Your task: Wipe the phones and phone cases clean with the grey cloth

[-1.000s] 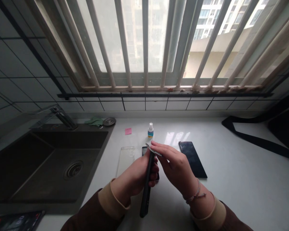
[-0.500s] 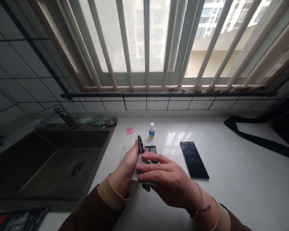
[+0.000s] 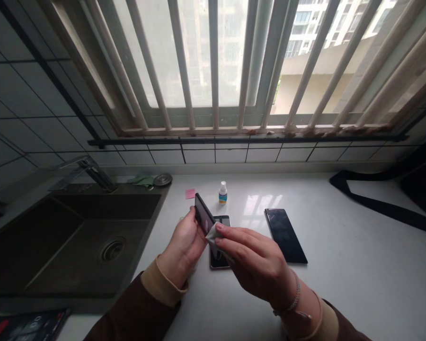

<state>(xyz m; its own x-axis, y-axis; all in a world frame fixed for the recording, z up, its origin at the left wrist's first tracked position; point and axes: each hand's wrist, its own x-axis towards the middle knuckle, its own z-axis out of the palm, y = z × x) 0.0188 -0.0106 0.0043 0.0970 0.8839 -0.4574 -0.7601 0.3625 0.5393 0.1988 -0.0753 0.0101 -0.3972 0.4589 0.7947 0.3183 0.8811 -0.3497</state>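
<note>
My left hand grips a dark smartphone, tilted above the counter. A pale cloth is pinched in my right hand and touches the phone's near edge. Beneath the hands another phone lies on the counter, partly covered by my right fingers. Farther back stands a small white bottle with a blue and yellow label. To the right of my right hand a larger black phone lies flat.
On the left is a dark sink with a chrome faucet. A green cloth and a metal drain cover lie behind it. A pink note is near the bottle. A black strap rests at the right.
The held phone has turned from nearly edge-on so its face shows. My right hand and the cloth have shifted to its near edge, with the fingers drawn closer together.
</note>
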